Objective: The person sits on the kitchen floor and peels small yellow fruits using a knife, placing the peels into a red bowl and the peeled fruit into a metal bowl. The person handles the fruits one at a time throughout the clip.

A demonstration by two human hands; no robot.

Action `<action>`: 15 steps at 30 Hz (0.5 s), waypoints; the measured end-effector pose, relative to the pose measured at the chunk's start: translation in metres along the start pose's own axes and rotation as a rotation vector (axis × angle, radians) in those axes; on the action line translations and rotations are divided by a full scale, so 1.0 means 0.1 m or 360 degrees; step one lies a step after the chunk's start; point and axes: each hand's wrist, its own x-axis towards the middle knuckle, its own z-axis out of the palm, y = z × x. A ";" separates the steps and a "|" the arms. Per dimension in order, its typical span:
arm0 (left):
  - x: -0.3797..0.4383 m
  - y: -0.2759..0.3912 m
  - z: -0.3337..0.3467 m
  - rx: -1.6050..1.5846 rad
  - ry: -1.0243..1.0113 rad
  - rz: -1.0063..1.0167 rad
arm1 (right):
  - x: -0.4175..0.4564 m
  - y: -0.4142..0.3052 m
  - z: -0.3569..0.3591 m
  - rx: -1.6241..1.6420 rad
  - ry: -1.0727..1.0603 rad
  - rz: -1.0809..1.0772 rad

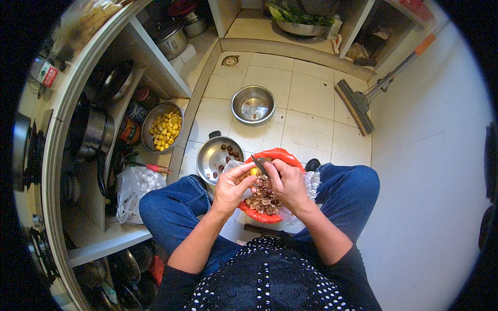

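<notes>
Between the fingertips of my left hand is a yellow, partly peeled chestnut. My right hand grips a small dark-bladed knife, its blade against or very near the chestnut. Both hands are over a red plastic bag, spread open and heaped with brown chestnut shells. Clear plastic sticks out at its sides. Left of the bag, a steel pan holds several unpeeled brown chestnuts. A steel bowl of peeled yellow chestnuts sits on the low cabinet shelf.
Farther out on the tiled floor stands a steel basin. A sponge mop leans at the right wall. Along the left are cabinet shelves with pots, a white plastic bag and a red-handled tool. Leafy greens fill a bowl at the back.
</notes>
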 end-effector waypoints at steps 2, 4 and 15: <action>-0.02 0.01 0.03 0.0032 0.0034 0.0011 | 0.00 -0.03 0.01 -0.0010 0.0034 -0.0008; -0.03 0.01 0.04 0.0037 0.0062 0.0014 | 0.00 -0.02 0.00 0.0000 0.0016 -0.0010; -0.01 -0.02 0.07 0.0016 0.0104 0.0152 | -0.01 -0.06 0.03 0.0097 0.0052 -0.0025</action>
